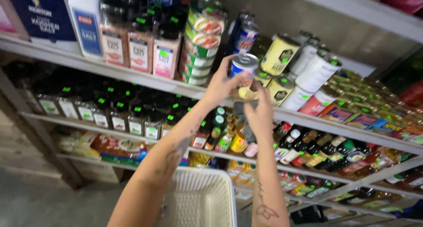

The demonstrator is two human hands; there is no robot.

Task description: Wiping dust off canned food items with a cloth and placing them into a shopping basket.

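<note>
A blue can [243, 65] with a silver top sits just above the middle of the frame, held at the front edge of the upper shelf [132, 75]. The left hand [222, 83] grasps it from the left side, fingers curled round its wall, thumb underneath. The right hand [260, 112] is raised just below and to the right of it, fingers pointing up towards a yellow can [249, 92] that sits right under the blue one; whether it grips that can or only steadies it I cannot tell.

Handling the blue can well here probably means keeping it upright and moving it straight, since it is close to a tall stack of green cans [202, 42] on its left and cream tins [278, 55] on its right, and a sideways knock could topple them. A hand held underneath looks like a sensible support.

Further out, pink-labelled jars [140, 50] stand at upper left of the frame. On the shelf below, dark spice jars [101, 114] fill the left side and small bottles [304, 147] the right. A white plastic basket [200, 202] sits at the bottom centre, between the two forearms.
</note>
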